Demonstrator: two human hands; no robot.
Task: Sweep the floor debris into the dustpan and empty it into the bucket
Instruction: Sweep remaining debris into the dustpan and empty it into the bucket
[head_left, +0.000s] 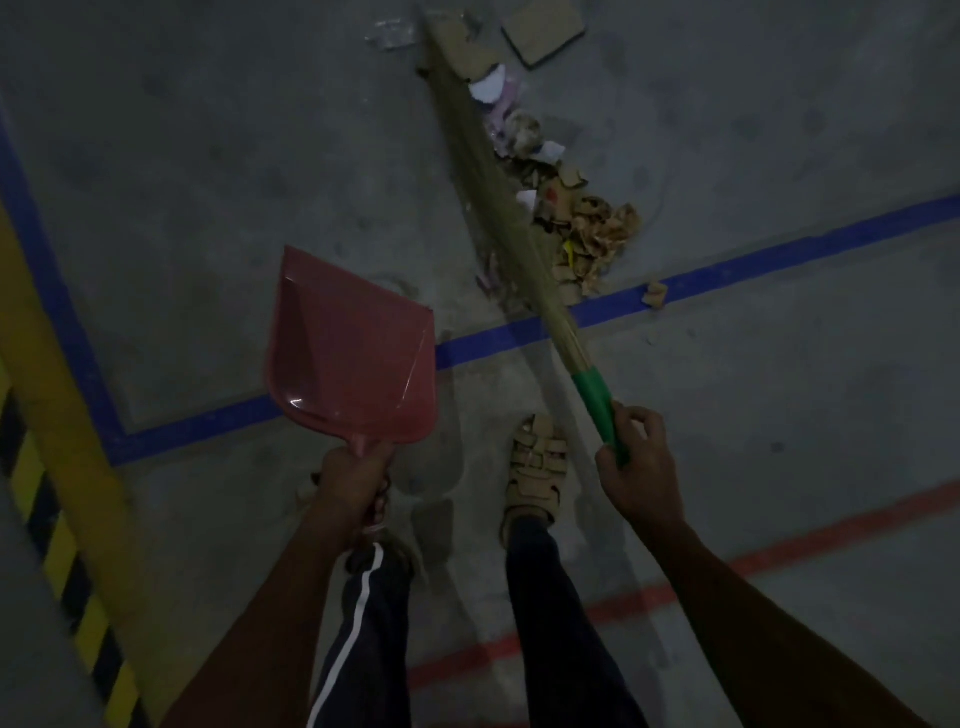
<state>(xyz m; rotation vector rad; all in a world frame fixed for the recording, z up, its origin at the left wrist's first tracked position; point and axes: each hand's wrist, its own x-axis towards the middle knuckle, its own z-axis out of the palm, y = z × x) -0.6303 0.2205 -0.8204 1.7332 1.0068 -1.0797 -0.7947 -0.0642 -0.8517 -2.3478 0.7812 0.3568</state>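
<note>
Left hand (358, 486) is wrapped round the handle of the red dustpan (353, 358), which is held off the floor; right hand (636, 462) grips the broom (519, 228) by its green end. Debris (571, 208) lies along the bristles' right side, so I'd lower the pan's lip flat first, then draw short strokes toward it. No bucket shows.

Dim, murky light with dark vignetted corners, a small glint on the red dustpan (353, 353), soft shadows beneath it on the floor (779, 156), and wide-angle bending of edge lines.
</note>
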